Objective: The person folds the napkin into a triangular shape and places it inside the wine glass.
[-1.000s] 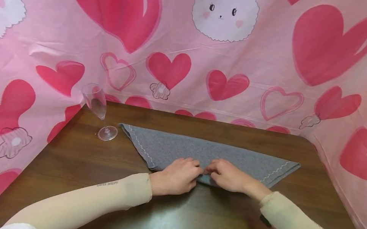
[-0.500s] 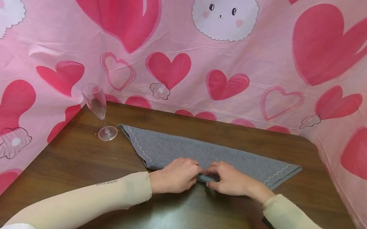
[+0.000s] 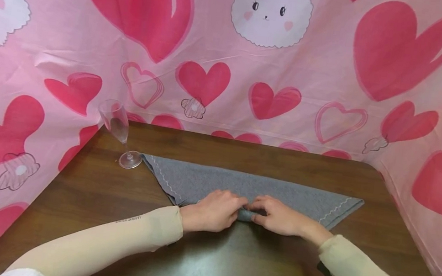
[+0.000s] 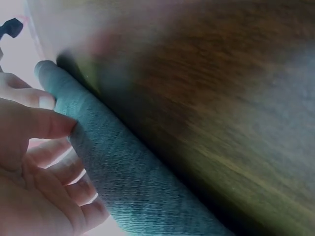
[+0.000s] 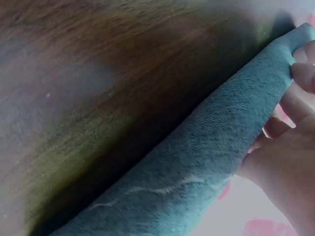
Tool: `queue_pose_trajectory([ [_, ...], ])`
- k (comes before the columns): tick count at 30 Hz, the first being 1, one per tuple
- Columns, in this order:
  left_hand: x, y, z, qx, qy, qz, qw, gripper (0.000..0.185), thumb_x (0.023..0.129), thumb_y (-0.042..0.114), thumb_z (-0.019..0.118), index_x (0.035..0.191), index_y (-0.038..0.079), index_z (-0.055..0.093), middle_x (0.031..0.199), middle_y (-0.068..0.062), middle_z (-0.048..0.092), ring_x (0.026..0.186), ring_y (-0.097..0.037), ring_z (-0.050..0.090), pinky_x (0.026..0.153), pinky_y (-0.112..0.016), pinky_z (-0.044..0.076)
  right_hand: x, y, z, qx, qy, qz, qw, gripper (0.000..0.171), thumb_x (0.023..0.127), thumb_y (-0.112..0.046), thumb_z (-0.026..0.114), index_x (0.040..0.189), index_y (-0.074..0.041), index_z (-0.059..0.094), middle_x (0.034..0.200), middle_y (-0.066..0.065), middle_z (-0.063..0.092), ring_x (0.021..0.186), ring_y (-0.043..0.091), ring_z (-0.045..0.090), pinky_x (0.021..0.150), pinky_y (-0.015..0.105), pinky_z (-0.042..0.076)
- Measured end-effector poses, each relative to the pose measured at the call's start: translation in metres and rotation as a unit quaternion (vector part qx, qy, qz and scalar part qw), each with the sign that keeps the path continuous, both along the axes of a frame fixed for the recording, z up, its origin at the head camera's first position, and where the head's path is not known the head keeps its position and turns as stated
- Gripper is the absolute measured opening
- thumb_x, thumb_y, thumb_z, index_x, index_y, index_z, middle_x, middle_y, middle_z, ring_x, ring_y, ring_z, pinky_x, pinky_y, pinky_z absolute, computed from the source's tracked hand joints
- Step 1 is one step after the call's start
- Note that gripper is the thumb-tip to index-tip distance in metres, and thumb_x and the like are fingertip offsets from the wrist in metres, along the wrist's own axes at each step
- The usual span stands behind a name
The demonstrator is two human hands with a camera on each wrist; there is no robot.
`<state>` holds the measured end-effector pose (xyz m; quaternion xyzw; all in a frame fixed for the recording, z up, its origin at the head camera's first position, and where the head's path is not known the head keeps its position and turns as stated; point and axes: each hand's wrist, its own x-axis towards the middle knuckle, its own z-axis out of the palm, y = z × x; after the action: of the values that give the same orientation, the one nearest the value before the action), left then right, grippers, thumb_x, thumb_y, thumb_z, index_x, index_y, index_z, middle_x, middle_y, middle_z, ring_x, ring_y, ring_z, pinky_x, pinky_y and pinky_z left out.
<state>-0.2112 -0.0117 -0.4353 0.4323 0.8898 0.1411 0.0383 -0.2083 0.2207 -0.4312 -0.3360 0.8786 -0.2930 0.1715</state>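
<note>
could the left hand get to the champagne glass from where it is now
Probably yes: the left hand grips the grey cloth, but only bare table lies between it and the glass, which stands at the cloth's left corner. It would have to let go first.

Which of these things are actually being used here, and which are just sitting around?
In use: grey cloth, pinched at its near tip by the left hand and right hand.

Lying about: glass, standing left of the cloth; table; heart backdrop.
</note>
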Motion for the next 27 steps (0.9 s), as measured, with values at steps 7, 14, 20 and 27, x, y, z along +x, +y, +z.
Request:
queue_pose_trajectory([
  [7,-0.006,-0.002,-0.003,0.027,-0.008,-0.007,0.9996,0.032,0.102,0.003,0.063,0.133,0.011,0.062,0.097,-0.002,0.074,0.079,-0.014,0.068,0.068,-0.031,0.054,0.000,-0.001,-0.004,-0.033,0.037,-0.041,0.998,0.022,0.105,-0.013,0.064,0.125,-0.007,0.071,0.120,0.000,0.072,0.110,0.019,0.066,0.095,0.049,0.053],
  [14,-0.008,0.001,-0.006,0.008,0.026,0.001,0.9996,0.026,0.102,0.002,0.062,0.124,0.017,0.063,0.099,0.001,0.074,0.086,-0.021,0.070,0.070,-0.038,0.056,0.008,0.008,-0.001,-0.017,0.122,-0.066,0.990,0.018,0.098,-0.006,0.074,0.113,-0.013,0.071,0.109,-0.005,0.068,0.101,0.020,0.063,0.089,0.047,0.053],
  [20,-0.007,0.005,-0.005,-0.021,0.030,0.024,0.9990,0.028,0.102,0.004,0.062,0.125,0.021,0.064,0.116,0.000,0.071,0.101,-0.024,0.068,0.078,-0.043,0.056,0.015,0.018,0.002,0.013,0.183,-0.067,0.981,0.024,0.090,0.002,0.078,0.105,-0.016,0.071,0.106,-0.006,0.064,0.098,0.015,0.061,0.084,0.043,0.055],
  [27,-0.008,0.005,-0.008,-0.025,0.029,0.034,0.9987,0.031,0.101,0.004,0.064,0.126,0.022,0.062,0.113,-0.002,0.064,0.101,-0.025,0.064,0.077,-0.042,0.056,0.020,0.035,0.000,0.018,0.197,-0.073,0.977,0.029,0.090,0.010,0.074,0.105,-0.015,0.073,0.106,-0.007,0.067,0.100,0.017,0.063,0.086,0.046,0.055],
])
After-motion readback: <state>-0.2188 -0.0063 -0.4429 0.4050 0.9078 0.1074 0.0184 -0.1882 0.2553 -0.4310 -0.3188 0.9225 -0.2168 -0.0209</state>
